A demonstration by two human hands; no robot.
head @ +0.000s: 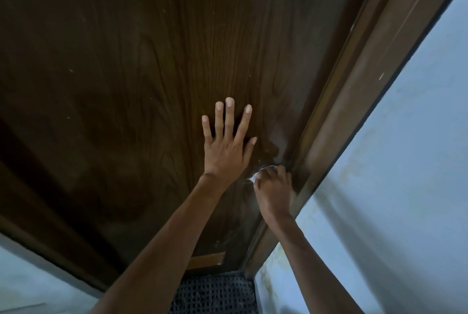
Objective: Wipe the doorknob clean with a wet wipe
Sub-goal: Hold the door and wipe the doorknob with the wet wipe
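A dark brown wooden door (152, 73) fills most of the view. My left hand (228, 146) lies flat on it with its fingers spread, just left of and above the knob. My right hand (272, 190) is closed over the doorknob (269, 166) near the door's right edge, with a white wet wipe (254, 177) pressed under its fingers. Only a thin metal rim of the knob shows above the fingers; the rest is hidden by the hand and the wipe.
The brown door frame (354, 101) runs diagonally right of the knob, and a pale blue wall (405, 187) lies beyond it. A dark woven mat (215, 293) sits on the floor at the door's foot. More pale wall (30, 275) shows at the lower left.
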